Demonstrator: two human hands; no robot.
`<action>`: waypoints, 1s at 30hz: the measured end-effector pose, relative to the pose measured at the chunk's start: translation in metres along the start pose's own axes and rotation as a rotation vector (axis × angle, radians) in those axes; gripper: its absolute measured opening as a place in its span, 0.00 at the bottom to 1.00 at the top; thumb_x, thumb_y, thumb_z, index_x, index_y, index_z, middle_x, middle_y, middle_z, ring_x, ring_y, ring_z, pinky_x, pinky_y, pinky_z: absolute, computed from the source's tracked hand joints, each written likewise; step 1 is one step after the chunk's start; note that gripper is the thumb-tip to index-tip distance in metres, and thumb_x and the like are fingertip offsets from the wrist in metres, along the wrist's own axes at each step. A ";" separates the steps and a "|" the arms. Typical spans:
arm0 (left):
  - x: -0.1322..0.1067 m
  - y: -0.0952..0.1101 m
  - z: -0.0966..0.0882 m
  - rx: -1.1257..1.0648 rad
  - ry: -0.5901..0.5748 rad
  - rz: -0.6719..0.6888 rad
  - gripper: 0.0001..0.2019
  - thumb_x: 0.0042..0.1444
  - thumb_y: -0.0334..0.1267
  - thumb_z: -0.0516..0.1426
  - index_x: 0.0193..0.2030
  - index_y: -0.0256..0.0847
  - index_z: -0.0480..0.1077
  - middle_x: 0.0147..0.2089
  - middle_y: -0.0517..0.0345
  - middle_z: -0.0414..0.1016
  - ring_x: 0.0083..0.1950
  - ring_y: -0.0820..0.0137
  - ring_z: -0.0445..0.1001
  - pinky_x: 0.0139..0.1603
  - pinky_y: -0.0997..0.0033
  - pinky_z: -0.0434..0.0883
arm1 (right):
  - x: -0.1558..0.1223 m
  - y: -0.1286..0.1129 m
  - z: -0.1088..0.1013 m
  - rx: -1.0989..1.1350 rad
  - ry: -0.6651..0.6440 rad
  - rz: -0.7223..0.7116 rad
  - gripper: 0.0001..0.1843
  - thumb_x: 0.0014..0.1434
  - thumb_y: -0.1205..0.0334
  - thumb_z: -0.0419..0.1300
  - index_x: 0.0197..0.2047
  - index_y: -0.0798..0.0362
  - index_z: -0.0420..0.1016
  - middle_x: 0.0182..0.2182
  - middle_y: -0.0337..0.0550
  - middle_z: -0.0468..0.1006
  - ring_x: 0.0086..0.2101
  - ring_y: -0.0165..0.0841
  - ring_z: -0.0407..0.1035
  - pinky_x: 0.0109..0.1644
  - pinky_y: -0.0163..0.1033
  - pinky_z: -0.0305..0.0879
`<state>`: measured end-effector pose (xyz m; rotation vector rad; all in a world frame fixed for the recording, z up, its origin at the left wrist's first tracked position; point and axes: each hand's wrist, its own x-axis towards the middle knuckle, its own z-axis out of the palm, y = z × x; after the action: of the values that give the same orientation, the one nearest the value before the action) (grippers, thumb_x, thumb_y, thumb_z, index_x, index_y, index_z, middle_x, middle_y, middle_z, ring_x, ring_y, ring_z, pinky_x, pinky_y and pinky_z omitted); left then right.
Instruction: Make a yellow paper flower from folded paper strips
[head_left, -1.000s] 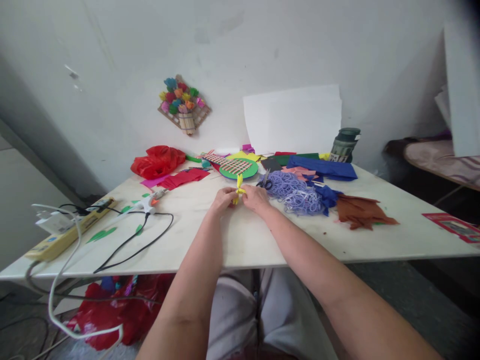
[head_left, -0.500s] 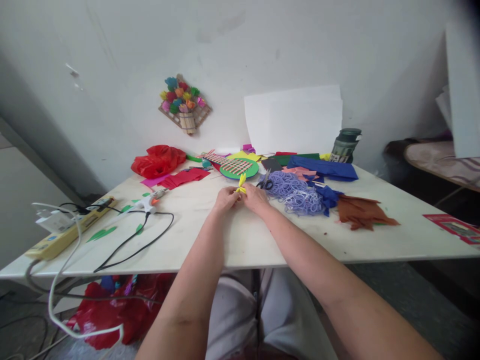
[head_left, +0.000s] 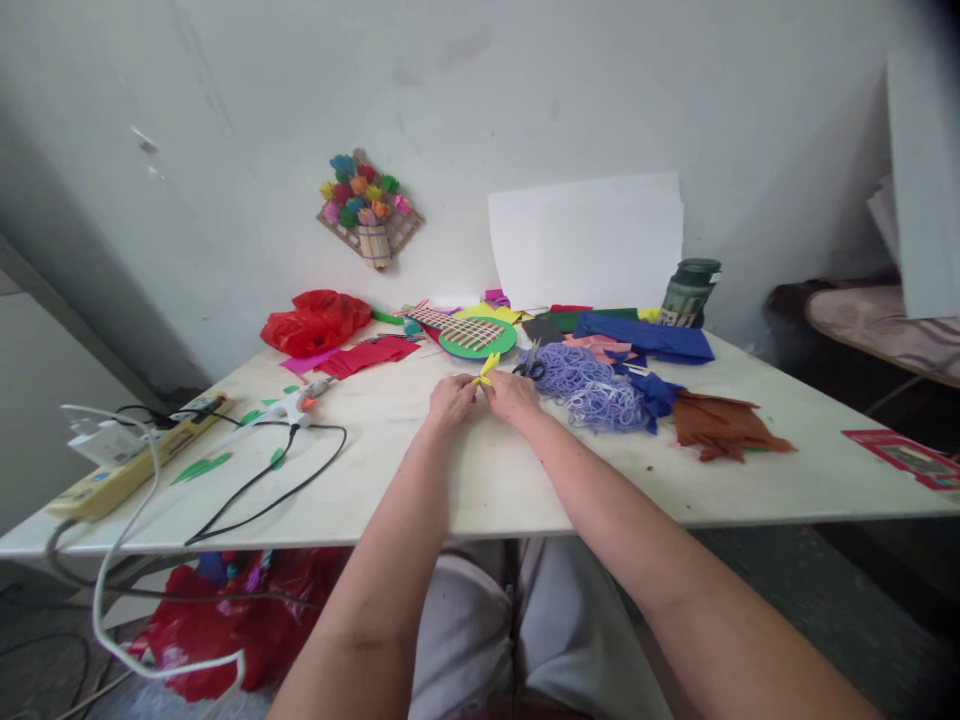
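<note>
A small yellow folded paper piece (head_left: 486,370) sticks up between my two hands over the middle of the white table (head_left: 465,480). My left hand (head_left: 451,400) and my right hand (head_left: 511,394) meet there, fingers pinched together on the paper's lower end. Just beyond my right hand lie black-handled scissors (head_left: 531,364) and a heap of purple rubber bands (head_left: 592,386). A round green disc with woven strips (head_left: 477,336) sits behind the paper.
A glue gun (head_left: 298,405) with a black cord and a yellow power strip (head_left: 127,465) lie at the left. Red paper (head_left: 367,356), a red bag (head_left: 315,322), blue (head_left: 645,338) and brown (head_left: 720,424) sheets, a dark jar (head_left: 688,290) and a white board (head_left: 586,240) fill the back.
The yellow paper has been turned between my fingers; its free end now points up and to the right. Both hands stay in place.
</note>
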<state>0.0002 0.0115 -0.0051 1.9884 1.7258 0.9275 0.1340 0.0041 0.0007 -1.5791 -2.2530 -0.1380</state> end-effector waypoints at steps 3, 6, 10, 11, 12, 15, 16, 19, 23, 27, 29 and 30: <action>-0.001 0.001 -0.002 0.070 0.032 0.002 0.15 0.51 0.40 0.46 0.28 0.41 0.73 0.25 0.59 0.72 0.28 0.72 0.68 0.30 0.75 0.60 | 0.001 0.003 0.001 -0.005 0.012 -0.032 0.15 0.60 0.59 0.43 0.43 0.51 0.67 0.38 0.45 0.76 0.37 0.36 0.70 0.35 0.36 0.56; -0.002 0.001 -0.005 0.112 0.060 -0.004 0.16 0.51 0.40 0.46 0.29 0.42 0.74 0.25 0.59 0.72 0.31 0.70 0.68 0.30 0.75 0.59 | 0.003 0.008 0.002 0.019 0.010 -0.092 0.15 0.60 0.59 0.43 0.41 0.50 0.68 0.37 0.43 0.76 0.37 0.34 0.69 0.34 0.35 0.54; -0.003 0.001 -0.008 0.159 0.065 -0.023 0.16 0.50 0.37 0.45 0.28 0.42 0.74 0.26 0.58 0.73 0.33 0.69 0.68 0.30 0.73 0.58 | 0.005 0.016 0.001 0.073 -0.055 -0.146 0.16 0.60 0.56 0.43 0.38 0.48 0.70 0.35 0.40 0.77 0.37 0.32 0.69 0.33 0.34 0.53; -0.003 0.001 -0.008 0.168 0.058 -0.026 0.15 0.50 0.37 0.45 0.29 0.42 0.74 0.26 0.57 0.73 0.33 0.68 0.68 0.30 0.73 0.58 | 0.005 0.017 0.001 0.080 -0.070 -0.150 0.16 0.61 0.56 0.42 0.38 0.48 0.70 0.35 0.40 0.77 0.37 0.32 0.69 0.33 0.33 0.53; -0.004 0.002 -0.008 0.176 0.051 -0.029 0.15 0.50 0.38 0.46 0.30 0.42 0.74 0.27 0.57 0.73 0.34 0.68 0.69 0.31 0.73 0.59 | 0.005 0.017 0.000 0.080 -0.079 -0.150 0.16 0.61 0.56 0.42 0.38 0.49 0.70 0.35 0.40 0.77 0.36 0.32 0.69 0.33 0.33 0.53; -0.007 0.005 -0.007 0.214 0.056 -0.012 0.14 0.49 0.40 0.48 0.35 0.44 0.73 0.33 0.56 0.75 0.38 0.66 0.70 0.34 0.73 0.60 | 0.004 0.015 -0.001 0.050 -0.082 -0.128 0.16 0.61 0.57 0.42 0.43 0.50 0.68 0.36 0.43 0.76 0.37 0.34 0.69 0.34 0.34 0.53; -0.008 0.006 -0.006 0.236 0.062 -0.004 0.14 0.49 0.41 0.49 0.37 0.44 0.73 0.35 0.55 0.75 0.39 0.65 0.70 0.34 0.72 0.61 | 0.003 0.013 -0.002 0.037 -0.082 -0.116 0.16 0.60 0.57 0.43 0.44 0.50 0.67 0.37 0.44 0.76 0.37 0.34 0.69 0.34 0.35 0.54; -0.011 0.010 -0.005 0.318 0.061 0.008 0.15 0.49 0.42 0.50 0.41 0.44 0.71 0.38 0.52 0.75 0.41 0.63 0.71 0.36 0.72 0.62 | 0.002 0.008 -0.002 0.012 -0.082 -0.100 0.16 0.61 0.57 0.42 0.45 0.51 0.66 0.39 0.45 0.76 0.39 0.36 0.69 0.36 0.36 0.55; -0.013 0.012 -0.004 0.409 0.064 0.021 0.14 0.50 0.41 0.50 0.42 0.44 0.71 0.38 0.50 0.75 0.41 0.62 0.72 0.37 0.70 0.63 | 0.001 0.007 -0.003 -0.007 -0.077 -0.102 0.15 0.60 0.58 0.42 0.44 0.51 0.66 0.39 0.45 0.76 0.39 0.36 0.69 0.36 0.37 0.56; -0.014 0.012 -0.002 0.466 0.071 0.053 0.15 0.50 0.42 0.49 0.42 0.43 0.71 0.39 0.48 0.75 0.41 0.60 0.72 0.37 0.69 0.63 | 0.001 0.007 -0.004 -0.021 -0.079 -0.108 0.15 0.60 0.59 0.42 0.45 0.51 0.66 0.40 0.45 0.76 0.40 0.36 0.69 0.38 0.37 0.57; -0.014 0.013 -0.002 0.479 0.067 0.056 0.15 0.51 0.43 0.49 0.43 0.43 0.70 0.39 0.47 0.75 0.41 0.60 0.72 0.37 0.68 0.63 | 0.000 0.007 -0.005 -0.034 -0.089 -0.108 0.15 0.60 0.59 0.42 0.44 0.51 0.66 0.39 0.45 0.76 0.40 0.36 0.69 0.38 0.37 0.57; -0.014 0.013 -0.002 0.481 0.061 0.056 0.16 0.51 0.43 0.49 0.43 0.43 0.70 0.39 0.47 0.75 0.41 0.60 0.72 0.37 0.68 0.63 | 0.000 0.007 -0.005 -0.043 -0.094 -0.108 0.15 0.60 0.60 0.42 0.44 0.51 0.66 0.39 0.46 0.76 0.40 0.37 0.69 0.38 0.38 0.57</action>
<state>0.0083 -0.0052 0.0011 2.3288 2.0898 0.6335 0.1414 0.0050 0.0046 -1.5147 -2.4238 -0.1453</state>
